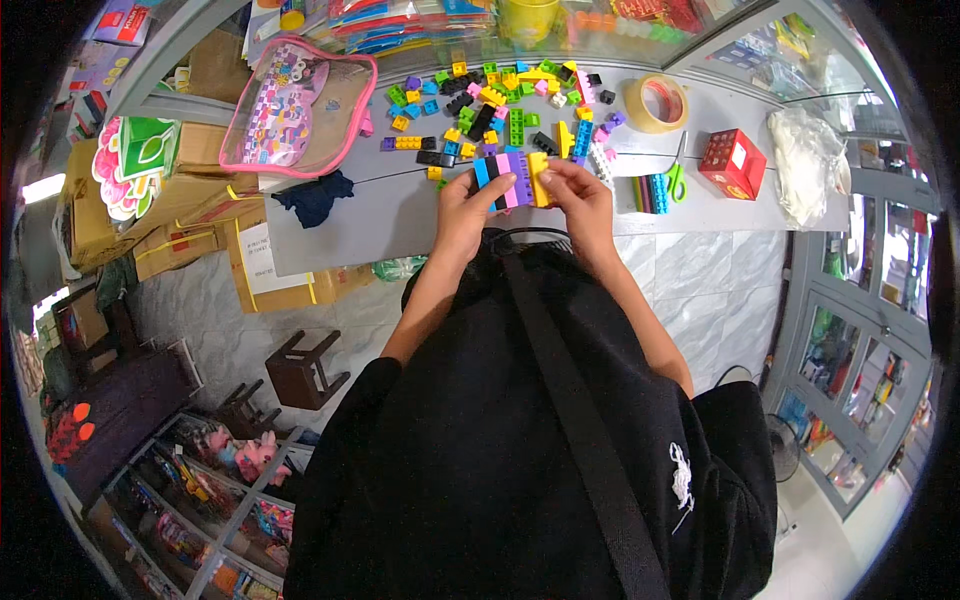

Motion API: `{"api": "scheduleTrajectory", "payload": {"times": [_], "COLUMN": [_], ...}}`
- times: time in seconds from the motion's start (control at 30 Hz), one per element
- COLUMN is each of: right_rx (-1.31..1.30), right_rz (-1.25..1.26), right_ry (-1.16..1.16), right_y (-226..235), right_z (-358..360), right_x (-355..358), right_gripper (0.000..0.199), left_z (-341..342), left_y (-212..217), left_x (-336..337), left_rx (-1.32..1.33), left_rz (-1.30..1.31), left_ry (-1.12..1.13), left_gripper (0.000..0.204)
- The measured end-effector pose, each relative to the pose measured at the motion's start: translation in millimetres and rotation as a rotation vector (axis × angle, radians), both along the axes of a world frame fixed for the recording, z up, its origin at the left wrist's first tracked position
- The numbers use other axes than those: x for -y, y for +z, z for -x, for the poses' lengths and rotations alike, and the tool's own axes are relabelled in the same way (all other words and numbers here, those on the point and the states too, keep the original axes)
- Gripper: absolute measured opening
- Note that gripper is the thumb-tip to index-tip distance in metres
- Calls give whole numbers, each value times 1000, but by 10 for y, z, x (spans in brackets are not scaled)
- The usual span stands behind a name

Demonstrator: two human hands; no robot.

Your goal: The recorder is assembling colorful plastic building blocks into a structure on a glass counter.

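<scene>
— Both forearms are reaching forward, bare below black sleeves.
— The left hand [470,205] and right hand [578,195] are sitting close together, fingers curling inward, thumbs pressing on top.

Black short-sleeved top with a small white figure print low on the person's right side, a broad dark grey strap running diagonally across the chest, both forearms bare, left hand [470,205] and right hand [583,200] bare, no gloves.
</scene>
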State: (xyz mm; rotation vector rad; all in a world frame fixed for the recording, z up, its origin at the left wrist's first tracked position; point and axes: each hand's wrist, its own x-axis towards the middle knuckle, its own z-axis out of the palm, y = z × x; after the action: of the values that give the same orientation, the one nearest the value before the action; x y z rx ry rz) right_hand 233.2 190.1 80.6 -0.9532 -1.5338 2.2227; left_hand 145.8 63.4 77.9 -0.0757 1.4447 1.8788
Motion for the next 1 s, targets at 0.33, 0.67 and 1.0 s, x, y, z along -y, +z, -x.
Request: {"api": "scheduleTrajectory", "payload": {"times": [0.33, 0.67, 1.0], "right_rx": [8, 194, 298], "right_rz": [-42, -637, -1443], "right_ry": [119, 321, 224], "right_y": [-5, -282, -953], "right_z": [54, 422, 972], "right_x": [-42, -99, -149], "right_gripper": [23, 26, 40], "left_z": [39, -84, -23], "left_y": [-100, -100, -114], "left_x": [-7, -2, 59], "left_rx": [-14, -63, -50], "left_rz": [37, 28, 62], "left_ry": [-80, 360, 359], "left_gripper": [24, 29, 25]}}
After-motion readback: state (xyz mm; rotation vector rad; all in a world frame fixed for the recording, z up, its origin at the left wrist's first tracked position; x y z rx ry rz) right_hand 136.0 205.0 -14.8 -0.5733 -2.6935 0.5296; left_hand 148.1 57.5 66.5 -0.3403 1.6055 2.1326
